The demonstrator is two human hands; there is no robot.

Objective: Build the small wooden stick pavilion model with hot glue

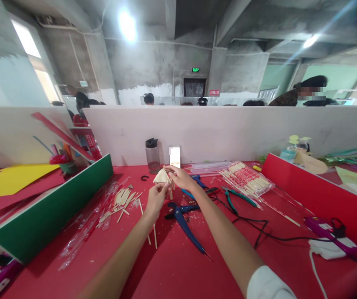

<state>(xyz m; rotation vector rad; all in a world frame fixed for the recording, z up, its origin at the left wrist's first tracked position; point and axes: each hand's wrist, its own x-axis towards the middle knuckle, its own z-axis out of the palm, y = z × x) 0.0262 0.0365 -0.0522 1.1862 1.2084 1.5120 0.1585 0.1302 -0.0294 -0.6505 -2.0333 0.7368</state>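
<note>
A small model of pale wooden sticks [161,177], with a sloping, roof-like top, is held up over the red table in the middle of the view. My left hand [156,199] pinches at its lower front edge; whether a loose stick is also between the fingertips is too small to tell. From the right, my right hand [182,179] grips the model's upper side, with fingers near its peak. Just below my hands lies a blue-handled cutter [183,222]. Cut sticks [124,199] are heaped left of my left hand.
Behind the model stand a water bottle [152,157] and a lit phone [175,157]. Green-handled pliers [239,200], a black cable [267,232] and packs of sticks [248,178] lie right. Green [56,207] and red [321,199] boards flank the table.
</note>
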